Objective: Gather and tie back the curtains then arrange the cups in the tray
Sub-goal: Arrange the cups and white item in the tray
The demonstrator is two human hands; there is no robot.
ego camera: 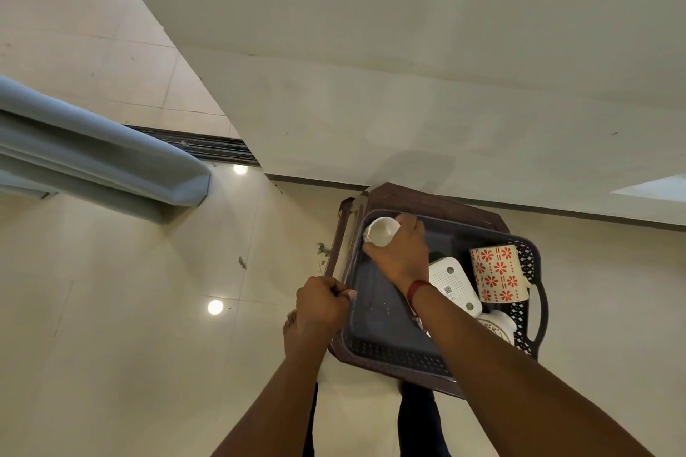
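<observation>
A dark plastic tray (pixel 389 352) with perforated walls sits on a brown stool (pixel 438 198) by the wall. My right hand (pixel 402 256) grips a white cup (pixel 380 231) at the tray's far left corner, its mouth facing up. My left hand (pixel 323 302) holds the tray's left rim with curled fingers. A cup with a red flower pattern (pixel 497 273) lies on its side at the tray's right. Another white cup (pixel 499 325) lies near the right front corner. The grey curtain (pixel 92 156) hangs gathered at the left.
A white perforated device (pixel 451 280) lies in the tray between my right wrist and the patterned cup. The stool stands against a cream wall (pixel 408 104). Glossy tiled floor (pixel 148 308) spreads to the left, with small bits of debris (pixel 323 250) beside the stool.
</observation>
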